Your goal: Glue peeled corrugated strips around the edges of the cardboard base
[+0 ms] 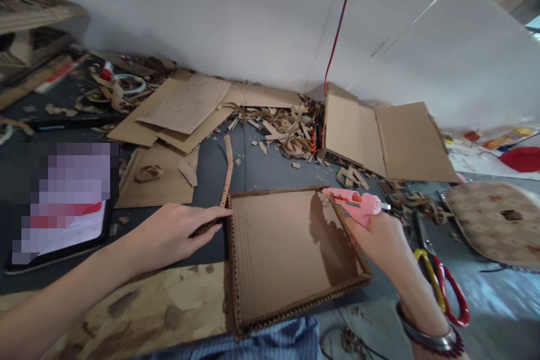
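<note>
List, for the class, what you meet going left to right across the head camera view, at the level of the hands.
Tablet → left hand → corrugated cardboard tray → right hand holding a pink hot glue gun → red-and-yellow-handled scissors → patterned round board

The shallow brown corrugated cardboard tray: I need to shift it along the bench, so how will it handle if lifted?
The tray is probably light for its size, being thin corrugated board. Its narrow walls, with cut edges showing flutes, may crush if gripped hard. Its wide flat base should resist tipping.
</note>
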The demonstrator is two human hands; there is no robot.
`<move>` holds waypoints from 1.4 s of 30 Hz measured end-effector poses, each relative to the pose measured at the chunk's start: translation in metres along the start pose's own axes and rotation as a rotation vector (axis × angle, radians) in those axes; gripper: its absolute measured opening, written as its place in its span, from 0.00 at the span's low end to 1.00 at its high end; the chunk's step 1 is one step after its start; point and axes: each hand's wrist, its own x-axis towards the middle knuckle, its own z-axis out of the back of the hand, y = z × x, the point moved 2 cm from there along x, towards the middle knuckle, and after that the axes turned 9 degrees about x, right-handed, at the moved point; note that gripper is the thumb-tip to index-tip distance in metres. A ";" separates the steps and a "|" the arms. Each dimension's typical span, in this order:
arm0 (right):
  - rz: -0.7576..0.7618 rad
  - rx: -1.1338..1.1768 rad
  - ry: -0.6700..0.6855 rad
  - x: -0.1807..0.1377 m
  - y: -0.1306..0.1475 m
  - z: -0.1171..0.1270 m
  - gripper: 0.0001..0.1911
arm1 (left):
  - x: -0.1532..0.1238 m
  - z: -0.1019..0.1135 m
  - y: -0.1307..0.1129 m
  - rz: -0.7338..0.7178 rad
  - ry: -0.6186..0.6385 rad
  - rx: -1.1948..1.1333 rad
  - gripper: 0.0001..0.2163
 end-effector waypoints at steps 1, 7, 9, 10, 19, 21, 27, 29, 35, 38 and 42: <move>-0.007 -0.014 0.010 0.000 0.001 0.000 0.17 | 0.000 0.000 0.000 -0.001 0.000 0.001 0.16; -0.102 -0.107 0.055 -0.001 0.006 0.004 0.17 | 0.001 -0.001 0.001 -0.004 0.011 -0.003 0.16; -0.115 -0.124 0.069 -0.001 0.008 0.005 0.19 | 0.000 -0.001 0.001 0.000 0.011 -0.004 0.16; -0.119 -0.130 0.075 -0.001 0.009 0.005 0.20 | 0.000 -0.001 0.001 0.000 0.012 -0.004 0.16; -0.153 -0.184 0.148 -0.002 0.013 0.005 0.24 | 0.000 -0.001 0.001 -0.008 0.003 -0.003 0.17; -0.151 -0.181 0.140 -0.003 0.014 0.005 0.23 | 0.000 -0.001 0.000 -0.011 -0.002 -0.001 0.17; -0.214 -0.141 0.071 -0.007 0.016 0.007 0.22 | 0.000 0.000 0.000 -0.002 0.001 -0.015 0.17; -0.240 -0.141 0.063 -0.008 0.016 0.008 0.23 | 0.000 -0.001 0.000 -0.003 0.004 -0.018 0.17; -0.222 -0.136 0.081 -0.006 0.015 0.007 0.23 | 0.000 -0.001 0.001 0.003 0.023 -0.012 0.17; -0.206 -0.148 0.077 -0.005 0.015 0.005 0.22 | 0.000 -0.001 0.000 0.003 0.028 -0.008 0.17; -0.161 -0.152 0.093 -0.004 0.013 0.006 0.22 | 0.001 0.000 0.000 0.002 0.016 -0.004 0.17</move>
